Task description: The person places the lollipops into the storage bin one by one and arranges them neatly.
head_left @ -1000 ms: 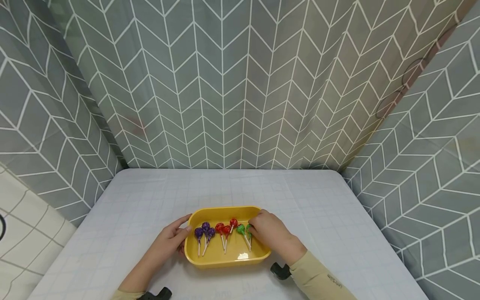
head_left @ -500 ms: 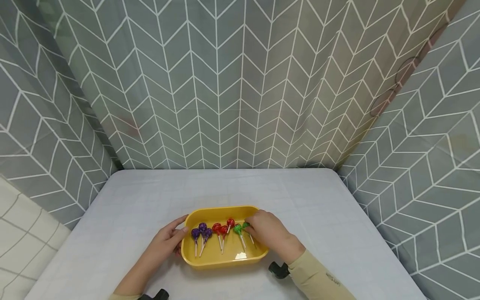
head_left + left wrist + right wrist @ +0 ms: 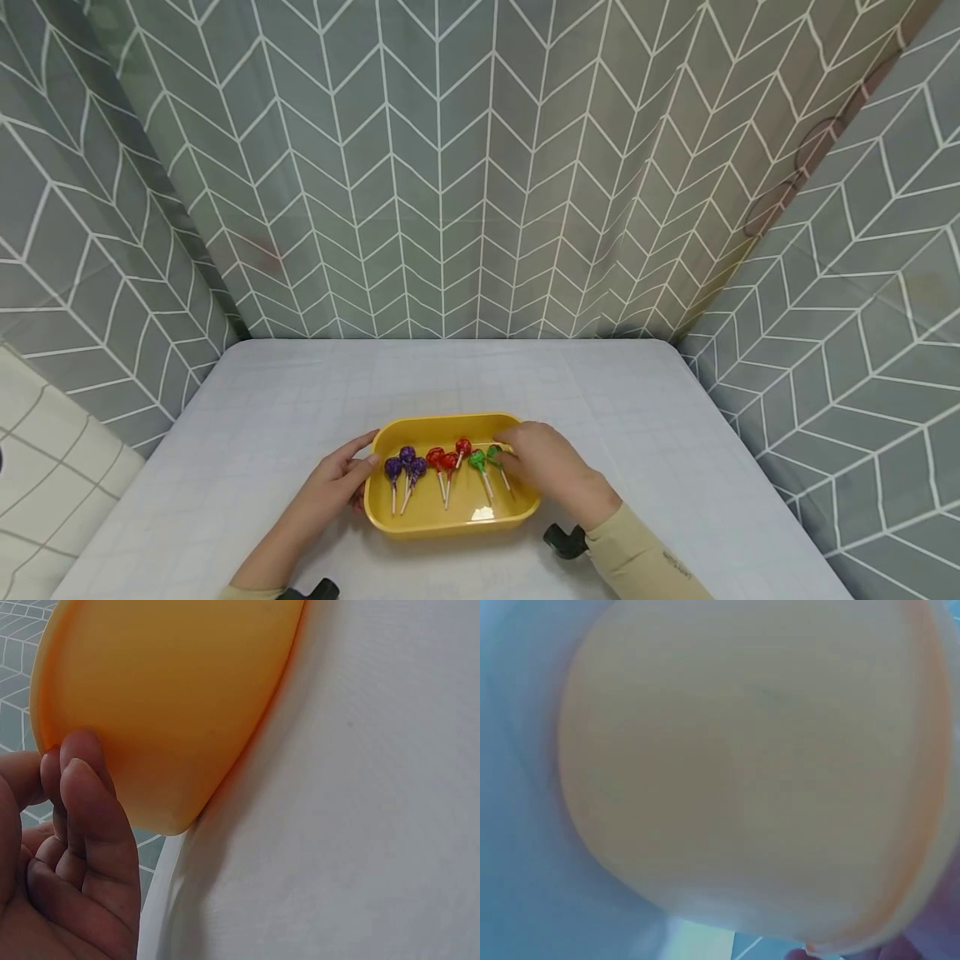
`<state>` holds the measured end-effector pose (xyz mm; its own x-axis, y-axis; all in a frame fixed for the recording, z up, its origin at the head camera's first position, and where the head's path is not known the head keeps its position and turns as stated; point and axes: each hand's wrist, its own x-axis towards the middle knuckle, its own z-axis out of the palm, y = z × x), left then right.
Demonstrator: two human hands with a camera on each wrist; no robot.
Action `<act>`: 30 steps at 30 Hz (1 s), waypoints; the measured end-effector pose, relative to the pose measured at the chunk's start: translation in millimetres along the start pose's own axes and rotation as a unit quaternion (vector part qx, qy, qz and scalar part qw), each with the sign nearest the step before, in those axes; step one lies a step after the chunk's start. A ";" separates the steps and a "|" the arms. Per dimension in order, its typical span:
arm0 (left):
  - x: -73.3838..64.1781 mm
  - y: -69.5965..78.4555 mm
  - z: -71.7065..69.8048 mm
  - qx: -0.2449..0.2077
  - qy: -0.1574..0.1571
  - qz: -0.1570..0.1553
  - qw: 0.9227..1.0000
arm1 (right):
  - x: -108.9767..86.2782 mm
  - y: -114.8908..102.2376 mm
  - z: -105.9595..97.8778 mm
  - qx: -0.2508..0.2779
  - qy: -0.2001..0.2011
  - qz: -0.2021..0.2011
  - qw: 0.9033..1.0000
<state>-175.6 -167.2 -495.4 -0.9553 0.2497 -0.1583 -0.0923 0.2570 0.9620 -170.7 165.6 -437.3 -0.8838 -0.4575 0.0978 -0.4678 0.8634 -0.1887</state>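
A yellow tray (image 3: pixel 435 523) stands near the front of the table. Inside it, lollipops lie grouped by colour, sticks pointing towards the front: three purple lollipops (image 3: pixel 407 456) at left, three red lollipops (image 3: pixel 448 462) in the middle, and a green lollipop (image 3: pixel 477 458) beside another green lollipop (image 3: pixel 493 452) at right. My left hand (image 3: pixel 330 482) holds the tray's left end, thumb at the rim and fingers outside; the left wrist view shows this grip. Over the right end reaches my right hand (image 3: pixel 551 462), its fingertips spread close by the rightmost green head. The right wrist view mostly shows the tray's outer wall (image 3: pixel 742 772).
A white cloth covers the table (image 3: pixel 450 375). Grey curtains (image 3: pixel 465 167) with white chevron lines hang behind it and at both sides. Black wrist mounts (image 3: pixel 564 542) sit by the forearms.
The right hand's fingers have drawn back from the rightmost green lollipop, whose head now shows more fully and whose stick slants more to the right. The left hand keeps its hold on the tray.
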 end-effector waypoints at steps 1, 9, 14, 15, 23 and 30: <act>0.0 -0.1 0.1 -0.001 0.000 -0.001 1.000 | -0.5 1.3 -0.7 0.012 -0.002 0.003 1.000; 0.9 0.3 1.0 -0.011 0.002 -0.005 1.000 | -7.0 15.3 -13.2 0.128 0.014 0.037 0.991; 1.0 0.5 1.3 -0.010 0.003 -0.006 1.000 | -13.1 26.4 -19.9 0.182 0.056 0.043 0.981; 1.1 0.3 1.3 -0.009 0.003 -0.006 1.000 | -14.2 29.2 -20.2 0.187 0.064 0.042 0.979; 1.4 -0.9 1.1 -0.005 0.004 -0.001 1.000 | -22.0 52.0 -20.4 0.234 0.094 0.043 0.967; 1.3 -0.1 0.3 -0.002 0.008 -0.008 1.000 | -26.6 68.4 -18.2 0.289 0.094 0.088 0.949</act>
<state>-176.7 -166.6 -495.7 -0.9581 0.2309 -0.1694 -0.1078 0.2573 0.9603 -179.2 240.6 -435.1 -0.9582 -0.2250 0.1770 -0.2822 0.6380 -0.7165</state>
